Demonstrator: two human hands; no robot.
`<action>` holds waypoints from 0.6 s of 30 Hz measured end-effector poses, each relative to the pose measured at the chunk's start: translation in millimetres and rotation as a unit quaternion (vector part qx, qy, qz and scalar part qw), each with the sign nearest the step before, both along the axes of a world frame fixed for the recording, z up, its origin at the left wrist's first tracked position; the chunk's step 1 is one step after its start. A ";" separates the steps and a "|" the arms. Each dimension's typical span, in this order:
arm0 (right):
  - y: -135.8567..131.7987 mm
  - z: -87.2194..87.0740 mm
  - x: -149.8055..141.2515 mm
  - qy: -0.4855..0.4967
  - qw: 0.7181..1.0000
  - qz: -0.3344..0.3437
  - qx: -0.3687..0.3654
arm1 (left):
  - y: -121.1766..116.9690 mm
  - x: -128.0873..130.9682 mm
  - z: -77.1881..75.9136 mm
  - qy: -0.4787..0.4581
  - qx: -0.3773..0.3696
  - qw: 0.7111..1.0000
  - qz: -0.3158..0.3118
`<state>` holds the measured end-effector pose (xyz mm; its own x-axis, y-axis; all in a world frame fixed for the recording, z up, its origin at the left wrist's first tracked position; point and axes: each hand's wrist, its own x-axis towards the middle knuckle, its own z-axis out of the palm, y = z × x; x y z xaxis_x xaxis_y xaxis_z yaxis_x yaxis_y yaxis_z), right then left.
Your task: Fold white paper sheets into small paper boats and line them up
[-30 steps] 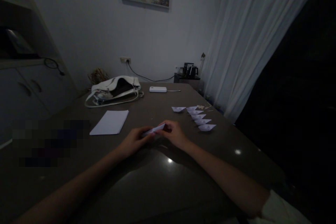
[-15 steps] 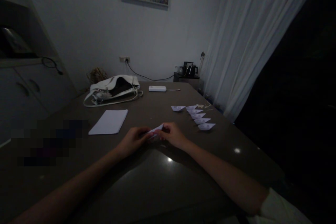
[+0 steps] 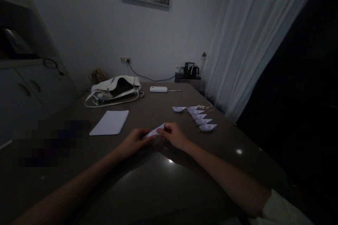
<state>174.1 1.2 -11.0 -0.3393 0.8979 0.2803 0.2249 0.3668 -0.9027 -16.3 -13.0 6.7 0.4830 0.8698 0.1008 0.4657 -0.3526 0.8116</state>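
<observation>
Between my two hands is a small folded white paper (image 3: 155, 132), held just above the dark table (image 3: 148, 186). My left hand (image 3: 134, 140) grips its left end, with the thumb along the lower edge. At the other end, my right hand (image 3: 174, 135) pinches it between thumb and fingers. Part of the paper is hidden behind the fingers. To the right, several folded paper boats (image 3: 207, 127) stand in a slanting row, with one more paper boat (image 3: 179, 109) to their left. A stack of white paper sheets (image 3: 109, 122) lies left of my hands.
A white handbag (image 3: 113, 89) with its strap lies at the table's far left. Behind my hands is a white power bank (image 3: 158, 89) with a short cable. Small pale scraps (image 3: 204, 106) lie beyond the boats. A white curtain (image 3: 237, 42) hangs on the right.
My left thumb has slid down and away from my right thumb, so more of the folded paper shows between them. My right hand has stayed almost in place.
</observation>
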 end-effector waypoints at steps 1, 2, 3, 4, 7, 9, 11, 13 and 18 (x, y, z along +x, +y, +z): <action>0.6 -0.4 -0.1 0.007 1.000 -0.001 -0.003 | 0.0 0.1 0.0 -0.003 0.003 1.000 0.001; 1.2 -0.8 -0.1 0.014 1.000 0.000 -0.007 | 0.2 0.0 -0.1 -0.007 0.006 1.000 0.001; 1.8 -1.4 -0.2 0.020 1.000 0.001 -0.012 | 0.4 -0.2 -0.5 -0.011 0.006 1.000 0.000; 2.2 -1.9 -0.1 0.024 1.000 0.004 -0.018 | 0.7 -0.5 -0.9 -0.015 0.001 1.000 -0.003; 2.6 -3.1 0.3 0.023 0.999 0.023 -0.038 | 1.1 -1.5 -1.6 -0.024 -0.022 0.999 -0.009; 1.8 -3.1 0.5 0.012 0.998 0.047 -0.048 | 0.5 -1.6 -1.0 -0.031 -0.032 0.999 -0.015; 0.4 -2.4 0.4 0.003 0.996 0.072 -0.051 | -0.7 -1.1 0.4 -0.041 -0.046 0.998 -0.027; -1.0 -1.1 -0.1 0.001 0.995 0.090 -0.046 | -1.8 -0.1 2.3 -0.049 -0.068 0.996 -0.034; -0.1 -1.5 -1.1 0.007 0.996 0.089 -0.026 | -0.5 1.8 3.9 -0.063 -0.107 0.992 -0.013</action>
<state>173.0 1.0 -12.5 -0.4914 0.8372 0.2399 0.1484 0.3519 -0.9242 -14.5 -13.5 10.6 0.5000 0.8657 -0.0235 0.3497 -0.1770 0.9200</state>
